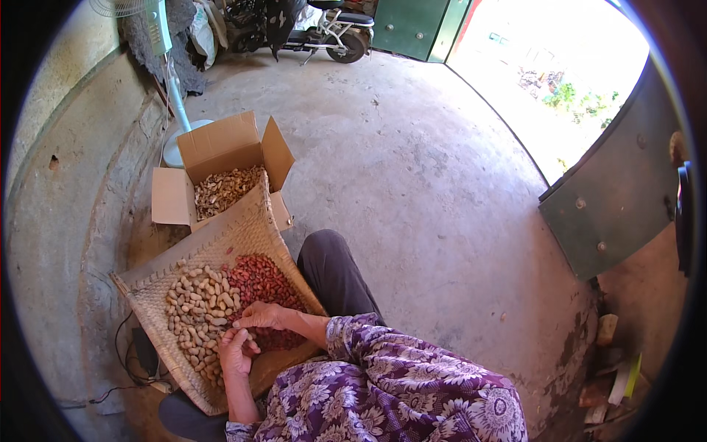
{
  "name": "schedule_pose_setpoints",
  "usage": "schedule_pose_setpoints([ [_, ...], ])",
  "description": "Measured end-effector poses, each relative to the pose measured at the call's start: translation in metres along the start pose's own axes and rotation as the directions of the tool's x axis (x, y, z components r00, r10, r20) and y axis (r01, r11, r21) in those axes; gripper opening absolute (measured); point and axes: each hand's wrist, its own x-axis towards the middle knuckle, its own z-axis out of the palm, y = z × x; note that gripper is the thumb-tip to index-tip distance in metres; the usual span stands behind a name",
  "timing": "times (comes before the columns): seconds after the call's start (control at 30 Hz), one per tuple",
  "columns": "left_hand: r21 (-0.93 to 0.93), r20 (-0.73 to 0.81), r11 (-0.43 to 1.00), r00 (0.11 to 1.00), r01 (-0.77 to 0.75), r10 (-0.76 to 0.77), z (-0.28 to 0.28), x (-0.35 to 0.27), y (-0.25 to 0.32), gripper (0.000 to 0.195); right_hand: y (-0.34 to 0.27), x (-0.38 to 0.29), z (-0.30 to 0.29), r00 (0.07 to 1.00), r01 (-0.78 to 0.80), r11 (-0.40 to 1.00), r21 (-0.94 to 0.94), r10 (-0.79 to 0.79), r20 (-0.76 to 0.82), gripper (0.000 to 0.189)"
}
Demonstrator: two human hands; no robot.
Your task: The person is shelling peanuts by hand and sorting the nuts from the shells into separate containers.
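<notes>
A woven winnowing basket [149, 309] lies tilted across my lap. Unshelled peanuts [193, 298] are heaped on its left side, and red-skinned shelled peanut kernels [262, 279] cover the right side. Over the line between the two heaps, my hands meet almost fingertip to fingertip. My left hand [236, 353] is curled, palm up, around what looks like a peanut pod [251, 335]. From the right comes my right hand [262, 316], thumb and forefinger pinched together just above the left thumb; whether a small piece is between them is hidden.
Beyond the basket stands an open cardboard box [218, 141] with broken peanut shells [226, 190]. A pedestal fan [175, 94] stands behind it by the wall. Black cables [130, 370] lie at left. An electric scooter [331, 33] and green metal doors [414, 27] are farther back.
</notes>
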Motion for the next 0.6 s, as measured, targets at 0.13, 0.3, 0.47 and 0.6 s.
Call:
schedule_pose_setpoints([
  [0.13,0.003,0.011,1.000,1.000,0.012,-0.012,-0.001,-0.002,0.001,0.008,-0.005,-0.007,0.004,0.998,0.063,0.998,0.003,-0.063,-0.023,0.043],
  [0.3,0.011,-0.044,1.000,0.999,0.019,-0.019,-0.002,-0.002,-0.001,0.009,0.004,0.000,0.003,0.998,0.055,0.998,-0.004,-0.055,-0.012,0.043],
  [0.47,0.007,-0.026,1.000,1.000,0.007,-0.007,-0.002,-0.002,0.000,0.011,0.002,-0.001,0.002,0.999,0.039,0.999,-0.013,-0.039,-0.006,0.045],
  [0.6,-0.010,-0.025,1.000,1.000,0.000,0.000,-0.005,0.000,-0.002,0.010,0.004,0.000,0.002,0.999,0.033,0.999,-0.028,-0.034,-0.021,0.047],
])
